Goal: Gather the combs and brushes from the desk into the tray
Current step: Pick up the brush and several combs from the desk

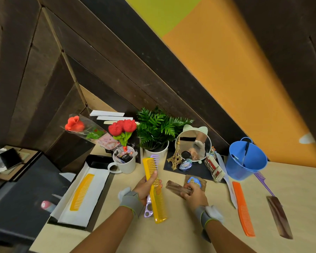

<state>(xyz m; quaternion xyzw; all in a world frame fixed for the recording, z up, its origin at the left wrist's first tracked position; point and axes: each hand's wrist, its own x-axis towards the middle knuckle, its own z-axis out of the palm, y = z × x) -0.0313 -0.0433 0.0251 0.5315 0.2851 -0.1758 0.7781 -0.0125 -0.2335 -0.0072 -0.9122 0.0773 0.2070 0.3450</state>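
My left hand (147, 186) holds a long yellow comb (154, 190) together with a lilac comb (148, 209) behind it, both raised over the desk. My right hand (194, 195) grips one end of a brown comb (175, 187) lying low over the desk. A tray (97, 181) lined in white stands at the left with a yellow-orange comb (82, 191) in it. On the desk to the right lie an orange comb (243, 209), a dark brown comb (279, 217), a purple tail comb (264, 182) and a white comb (227, 181).
A white mug (125, 162), a potted fern (156, 136), a round mirror (193, 146), a small Eiffel tower (176, 157) and a blue bucket (244, 158) line the back of the desk. A blue-patterned coaster (196, 181) lies by my right hand.
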